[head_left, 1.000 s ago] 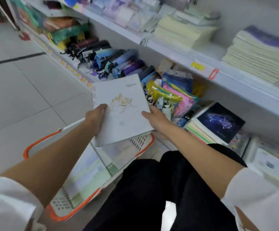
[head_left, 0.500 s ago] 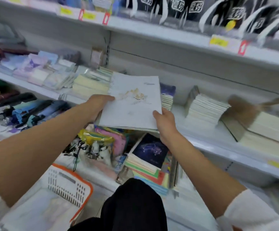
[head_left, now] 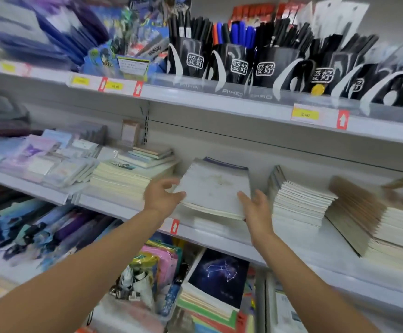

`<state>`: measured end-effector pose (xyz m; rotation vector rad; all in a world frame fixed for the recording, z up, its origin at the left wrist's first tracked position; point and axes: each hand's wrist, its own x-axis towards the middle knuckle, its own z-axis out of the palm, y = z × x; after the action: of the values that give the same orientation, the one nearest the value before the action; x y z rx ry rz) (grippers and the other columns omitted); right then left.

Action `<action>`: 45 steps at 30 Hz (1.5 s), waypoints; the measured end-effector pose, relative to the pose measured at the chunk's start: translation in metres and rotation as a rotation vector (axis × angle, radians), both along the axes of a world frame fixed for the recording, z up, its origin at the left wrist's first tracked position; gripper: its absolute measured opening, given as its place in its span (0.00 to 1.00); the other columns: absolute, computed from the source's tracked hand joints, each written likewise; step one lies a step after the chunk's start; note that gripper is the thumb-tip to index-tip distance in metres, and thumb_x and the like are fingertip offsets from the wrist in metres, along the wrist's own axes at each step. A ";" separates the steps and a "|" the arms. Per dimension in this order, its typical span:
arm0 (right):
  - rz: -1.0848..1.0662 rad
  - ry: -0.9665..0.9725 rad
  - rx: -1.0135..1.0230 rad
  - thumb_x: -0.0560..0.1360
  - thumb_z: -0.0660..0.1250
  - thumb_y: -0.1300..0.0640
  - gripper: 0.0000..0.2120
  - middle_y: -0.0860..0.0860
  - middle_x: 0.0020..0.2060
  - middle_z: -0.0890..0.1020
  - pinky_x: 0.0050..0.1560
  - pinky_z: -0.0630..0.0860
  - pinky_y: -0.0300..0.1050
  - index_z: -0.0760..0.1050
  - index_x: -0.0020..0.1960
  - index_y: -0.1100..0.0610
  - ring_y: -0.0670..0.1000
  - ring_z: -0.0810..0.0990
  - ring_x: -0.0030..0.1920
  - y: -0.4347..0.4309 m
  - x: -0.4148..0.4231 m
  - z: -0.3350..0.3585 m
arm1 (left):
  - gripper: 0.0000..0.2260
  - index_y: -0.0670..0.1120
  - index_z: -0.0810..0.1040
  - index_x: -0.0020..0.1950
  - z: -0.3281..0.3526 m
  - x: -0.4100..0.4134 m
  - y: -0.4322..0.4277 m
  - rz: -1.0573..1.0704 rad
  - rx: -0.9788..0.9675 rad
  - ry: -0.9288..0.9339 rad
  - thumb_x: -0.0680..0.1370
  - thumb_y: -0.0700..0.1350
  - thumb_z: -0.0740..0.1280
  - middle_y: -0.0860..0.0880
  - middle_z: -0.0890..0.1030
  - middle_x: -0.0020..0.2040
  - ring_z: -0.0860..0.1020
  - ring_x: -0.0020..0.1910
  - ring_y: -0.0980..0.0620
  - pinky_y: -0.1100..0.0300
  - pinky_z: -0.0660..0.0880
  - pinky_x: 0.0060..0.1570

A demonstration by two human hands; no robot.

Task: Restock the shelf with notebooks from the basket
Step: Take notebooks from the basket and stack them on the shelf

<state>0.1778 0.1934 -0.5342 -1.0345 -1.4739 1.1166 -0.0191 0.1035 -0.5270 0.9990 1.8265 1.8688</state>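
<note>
A thin stack of white notebooks point(head_left: 213, 188) with a faint gold drawing lies on top of a pile on the middle shelf point(head_left: 219, 237), over a purple-covered book at the back. My left hand point(head_left: 163, 197) is at the stack's left edge, fingers spread, thumb touching the top cover. My right hand point(head_left: 255, 207) is flat and open against the stack's front right corner. The basket is out of view.
A cream notebook pile point(head_left: 128, 179) stands left of the stack. A white pile point(head_left: 299, 200) and a fanned brown-covered pile point(head_left: 354, 212) stand to its right. Black pen cups point(head_left: 239, 66) fill the shelf above. A dark constellation notebook point(head_left: 219, 272) lies on the shelf below.
The white notebooks went from over the basket up to the middle shelf and now lie on the pile. Both hands have loosened from gripping them to open fingers at their sides.
</note>
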 end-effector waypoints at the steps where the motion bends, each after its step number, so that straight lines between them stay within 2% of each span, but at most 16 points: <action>1: 0.026 -0.029 0.084 0.74 0.70 0.46 0.28 0.45 0.64 0.69 0.65 0.65 0.43 0.68 0.71 0.54 0.46 0.68 0.65 -0.005 0.004 -0.007 | 0.11 0.49 0.81 0.50 -0.003 0.000 0.001 0.007 0.036 0.081 0.71 0.37 0.75 0.51 0.79 0.53 0.77 0.53 0.53 0.64 0.78 0.52; 2: 0.058 -0.086 0.152 0.72 0.72 0.44 0.28 0.43 0.64 0.67 0.64 0.62 0.40 0.70 0.69 0.51 0.42 0.65 0.66 -0.008 0.007 -0.012 | 0.09 0.48 0.82 0.50 -0.005 0.000 0.003 0.014 0.064 0.151 0.72 0.39 0.75 0.54 0.79 0.51 0.77 0.51 0.57 0.74 0.74 0.47; 4: 0.101 -0.224 0.215 0.67 0.75 0.41 0.28 0.42 0.65 0.64 0.64 0.58 0.36 0.74 0.65 0.46 0.38 0.63 0.64 -0.006 0.008 -0.016 | 0.09 0.47 0.83 0.52 -0.003 -0.003 0.008 0.019 0.076 0.214 0.73 0.41 0.74 0.55 0.79 0.51 0.75 0.51 0.59 0.78 0.69 0.44; 10: 0.081 -0.499 0.331 0.66 0.71 0.34 0.37 0.51 0.76 0.61 0.70 0.55 0.41 0.68 0.71 0.46 0.49 0.57 0.75 0.028 0.000 -0.007 | 0.26 0.46 0.77 0.65 0.003 -0.019 0.034 -0.084 -0.043 0.268 0.69 0.49 0.77 0.49 0.78 0.64 0.75 0.64 0.51 0.55 0.69 0.67; 12: -0.013 -0.601 0.407 0.66 0.69 0.31 0.37 0.52 0.74 0.66 0.74 0.57 0.49 0.70 0.70 0.46 0.52 0.60 0.75 0.038 -0.002 -0.006 | 0.29 0.48 0.76 0.67 -0.002 -0.024 0.044 -0.124 -0.083 0.329 0.68 0.51 0.78 0.51 0.76 0.66 0.73 0.65 0.54 0.62 0.71 0.62; 15: -0.089 -0.609 0.453 0.67 0.67 0.31 0.34 0.52 0.70 0.73 0.73 0.60 0.55 0.74 0.68 0.47 0.53 0.66 0.72 0.052 -0.002 -0.006 | 0.26 0.53 0.77 0.66 -0.008 -0.026 0.061 -0.053 -0.093 0.444 0.69 0.54 0.76 0.54 0.77 0.64 0.71 0.57 0.59 0.76 0.68 0.42; 19: -0.076 -0.626 0.412 0.69 0.67 0.33 0.34 0.51 0.70 0.72 0.72 0.62 0.50 0.71 0.70 0.48 0.50 0.67 0.72 0.073 -0.005 -0.005 | 0.27 0.50 0.76 0.67 -0.012 -0.027 0.091 -0.131 -0.054 0.338 0.69 0.49 0.77 0.50 0.71 0.71 0.69 0.70 0.52 0.64 0.64 0.64; 21: -0.071 -0.652 0.381 0.70 0.66 0.32 0.35 0.49 0.71 0.71 0.72 0.63 0.50 0.69 0.71 0.47 0.50 0.67 0.72 0.082 -0.007 -0.002 | 0.27 0.50 0.77 0.66 -0.013 -0.029 0.104 -0.123 -0.054 0.333 0.68 0.49 0.78 0.50 0.68 0.73 0.67 0.72 0.53 0.65 0.61 0.66; 26: -0.053 -0.690 0.340 0.71 0.65 0.32 0.35 0.50 0.71 0.71 0.71 0.63 0.53 0.67 0.73 0.47 0.52 0.70 0.70 0.100 -0.008 0.001 | 0.27 0.51 0.79 0.64 -0.020 -0.032 0.125 -0.106 0.002 0.302 0.66 0.50 0.79 0.50 0.75 0.68 0.71 0.69 0.56 0.63 0.64 0.68; 29: -0.046 -0.641 0.311 0.72 0.64 0.34 0.33 0.52 0.66 0.77 0.71 0.63 0.55 0.66 0.72 0.47 0.54 0.73 0.67 0.104 -0.012 0.000 | 0.26 0.54 0.78 0.64 -0.022 -0.032 0.131 -0.070 -0.010 0.333 0.67 0.53 0.78 0.52 0.75 0.69 0.71 0.69 0.55 0.55 0.64 0.71; 31: -0.054 -0.592 0.316 0.72 0.65 0.35 0.32 0.53 0.52 0.81 0.70 0.64 0.56 0.67 0.72 0.48 0.54 0.76 0.62 0.104 -0.014 -0.004 | 0.27 0.54 0.78 0.65 -0.024 -0.031 0.133 -0.068 0.016 0.332 0.67 0.54 0.77 0.53 0.74 0.69 0.70 0.69 0.56 0.56 0.65 0.71; 33: -0.071 -0.564 0.336 0.73 0.65 0.36 0.31 0.49 0.38 0.76 0.70 0.64 0.57 0.67 0.72 0.48 0.53 0.77 0.55 0.105 -0.015 -0.010 | 0.26 0.55 0.77 0.64 -0.028 -0.031 0.133 -0.073 0.043 0.319 0.67 0.54 0.77 0.53 0.74 0.70 0.70 0.69 0.57 0.55 0.64 0.72; 37: -0.083 -0.555 0.346 0.73 0.65 0.36 0.31 0.44 0.33 0.67 0.69 0.64 0.59 0.67 0.72 0.48 0.53 0.76 0.50 0.110 -0.018 -0.017 | 0.23 0.59 0.78 0.60 -0.029 -0.031 0.134 -0.075 0.023 0.318 0.67 0.56 0.77 0.55 0.72 0.71 0.68 0.70 0.56 0.45 0.62 0.72; 40: -0.079 -0.569 0.361 0.73 0.65 0.36 0.32 0.45 0.39 0.71 0.68 0.65 0.58 0.65 0.73 0.48 0.56 0.77 0.56 0.113 -0.019 -0.018 | 0.21 0.59 0.78 0.60 -0.025 -0.032 0.133 -0.087 0.001 0.308 0.68 0.55 0.77 0.56 0.71 0.71 0.68 0.71 0.55 0.46 0.62 0.72; 42: -0.095 -0.560 0.362 0.73 0.64 0.35 0.35 0.50 0.56 0.78 0.72 0.60 0.58 0.62 0.75 0.49 0.56 0.73 0.65 0.112 -0.020 -0.019 | 0.23 0.57 0.77 0.64 -0.024 -0.030 0.130 -0.104 -0.010 0.294 0.69 0.53 0.76 0.55 0.70 0.72 0.67 0.72 0.54 0.47 0.62 0.72; 45: -0.181 -0.644 0.399 0.73 0.62 0.33 0.38 0.53 0.73 0.67 0.74 0.52 0.59 0.57 0.77 0.50 0.58 0.63 0.72 0.108 -0.022 -0.021 | 0.29 0.50 0.70 0.72 -0.022 -0.027 0.120 -0.185 -0.006 0.283 0.73 0.48 0.74 0.52 0.68 0.73 0.64 0.73 0.53 0.60 0.59 0.72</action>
<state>0.1560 0.3011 -0.5547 -1.2645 -1.9526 0.3315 -0.0462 0.2232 -0.5485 1.4403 1.8138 1.6799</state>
